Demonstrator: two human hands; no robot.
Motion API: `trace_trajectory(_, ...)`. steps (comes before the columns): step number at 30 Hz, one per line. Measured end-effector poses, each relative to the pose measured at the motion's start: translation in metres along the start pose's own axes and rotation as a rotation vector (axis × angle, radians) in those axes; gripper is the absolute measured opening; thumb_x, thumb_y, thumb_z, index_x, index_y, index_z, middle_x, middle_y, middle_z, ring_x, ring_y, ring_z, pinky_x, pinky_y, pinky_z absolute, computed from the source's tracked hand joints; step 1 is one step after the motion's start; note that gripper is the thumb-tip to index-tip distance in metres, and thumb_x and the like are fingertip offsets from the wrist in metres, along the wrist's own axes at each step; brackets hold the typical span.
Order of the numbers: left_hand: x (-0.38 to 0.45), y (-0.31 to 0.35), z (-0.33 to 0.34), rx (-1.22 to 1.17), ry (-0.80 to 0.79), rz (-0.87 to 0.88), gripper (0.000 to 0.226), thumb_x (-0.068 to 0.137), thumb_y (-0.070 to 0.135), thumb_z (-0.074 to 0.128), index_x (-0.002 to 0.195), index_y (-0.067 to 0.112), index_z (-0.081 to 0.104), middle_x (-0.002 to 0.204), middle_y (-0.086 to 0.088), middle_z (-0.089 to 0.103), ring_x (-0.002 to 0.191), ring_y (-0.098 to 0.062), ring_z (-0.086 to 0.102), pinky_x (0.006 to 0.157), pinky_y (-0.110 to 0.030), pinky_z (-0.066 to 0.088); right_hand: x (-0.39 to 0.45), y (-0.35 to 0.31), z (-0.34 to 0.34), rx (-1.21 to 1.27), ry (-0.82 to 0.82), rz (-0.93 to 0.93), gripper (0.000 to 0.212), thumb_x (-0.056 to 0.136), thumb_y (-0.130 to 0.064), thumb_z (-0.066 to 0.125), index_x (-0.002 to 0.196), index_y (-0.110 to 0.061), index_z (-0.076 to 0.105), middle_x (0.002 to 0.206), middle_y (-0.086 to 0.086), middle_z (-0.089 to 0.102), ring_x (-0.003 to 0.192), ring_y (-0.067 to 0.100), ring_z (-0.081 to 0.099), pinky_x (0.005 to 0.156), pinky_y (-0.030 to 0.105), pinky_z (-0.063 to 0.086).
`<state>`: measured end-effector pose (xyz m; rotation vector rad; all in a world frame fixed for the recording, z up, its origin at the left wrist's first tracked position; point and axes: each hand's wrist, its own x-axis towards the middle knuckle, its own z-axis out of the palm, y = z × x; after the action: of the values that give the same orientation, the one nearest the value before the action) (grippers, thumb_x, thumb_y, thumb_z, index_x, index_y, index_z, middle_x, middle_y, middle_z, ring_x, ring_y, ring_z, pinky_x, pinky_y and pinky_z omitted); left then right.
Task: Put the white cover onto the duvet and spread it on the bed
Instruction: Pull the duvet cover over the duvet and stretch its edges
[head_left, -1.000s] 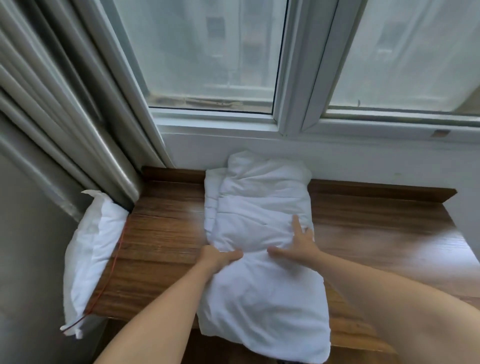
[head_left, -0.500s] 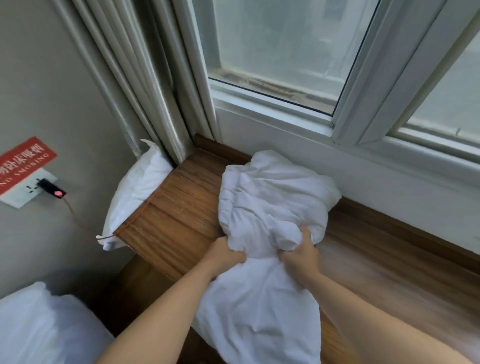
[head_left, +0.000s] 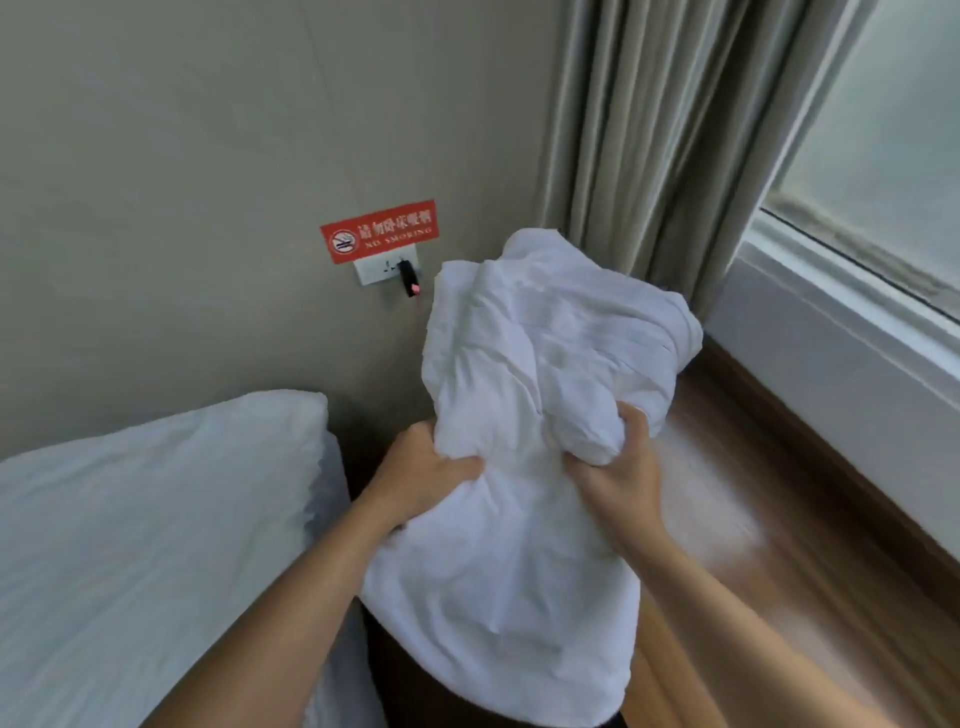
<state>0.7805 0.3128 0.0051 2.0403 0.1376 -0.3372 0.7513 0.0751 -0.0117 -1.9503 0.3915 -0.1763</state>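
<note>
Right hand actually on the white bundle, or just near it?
Touching. The head view shows the right hand with its fingers curled into the white bundle, fabric bunched in its grip.

A plain white cover (head_left: 540, 415) is seen against a beige wall (head_left: 182, 182). A red sign (head_left: 379, 231) carries white lettering. Grey-beige curtains (head_left: 665, 135) and a brown wood-grain worktop (head_left: 789, 519) are shown.

Beige wall (head_left: 156, 156), grey curtain (head_left: 649, 156), window (head_left: 883, 156), wooden ledge (head_left: 779, 493)
</note>
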Motion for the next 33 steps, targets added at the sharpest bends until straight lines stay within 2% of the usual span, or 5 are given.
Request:
trace_trajectory(4,-0.036,-0.029,-0.094,-0.074,0.234,-0.023,0.036,0.070,0.036,0.086,0.100,0.025,0.071,0.094,0.013,0.075,0.090,-0.007,0.071,0.084,-0.033,0.059,-0.012,-0.076,0.074,0.007,-0.164,-0.165,0.057,0.082,-0.025,0.076,0.127,-0.040,0.043,0.100,-0.022,0.057,0.087,0.000,0.056,0.066,0.024,0.046)
trace_trajectory(9,-0.105,-0.079,-0.192,-0.176,0.491,-0.065,0.037,0.065,0.039,0.082,0.100,0.031,0.074,0.092,0.015,0.077,0.086,-0.006,0.073,0.085,-0.040,0.061,-0.049,-0.148,0.181,0.016,-0.392,-0.371,0.066,0.079,-0.022,0.081,0.130,-0.038,0.044,0.104,-0.021,0.058,0.099,0.016,0.060,0.087,0.042,0.054)
trace_trajectory(14,-0.185,-0.143,-0.251,-0.263,0.774,-0.169,0.037,0.064,0.041,0.081,0.099,0.030,0.074,0.092,0.013,0.077,0.087,-0.009,0.073,0.085,-0.043,0.060,-0.110,-0.192,0.285,0.031,-0.663,-0.528,0.067,0.082,-0.021,0.082,0.137,-0.030,0.045,0.099,-0.024,0.052,0.092,0.010,0.055,0.080,0.030,0.046)
trace_trajectory(27,-0.326,-0.245,-0.290,-0.477,1.534,-0.518,0.019,0.073,0.029,0.078,0.091,0.027,0.075,0.090,0.010,0.077,0.087,-0.012,0.073,0.067,-0.033,0.056,-0.281,-0.261,0.511,0.101,-1.430,-0.959,0.046,0.073,-0.026,0.089,0.105,-0.038,0.058,0.093,-0.015,0.070,0.088,0.014,0.068,0.072,0.034,0.055)
trace_trajectory(33,-0.367,-0.255,-0.285,-0.546,1.881,-0.649,0.023,0.075,0.031,0.079,0.098,0.032,0.075,0.096,0.016,0.076,0.090,-0.006,0.071,0.077,-0.035,0.059,-0.368,-0.286,0.567,0.099,-1.757,-1.154,0.049,0.072,-0.028,0.088,0.109,-0.034,0.058,0.096,-0.011,0.070,0.090,0.017,0.069,0.074,0.037,0.058)
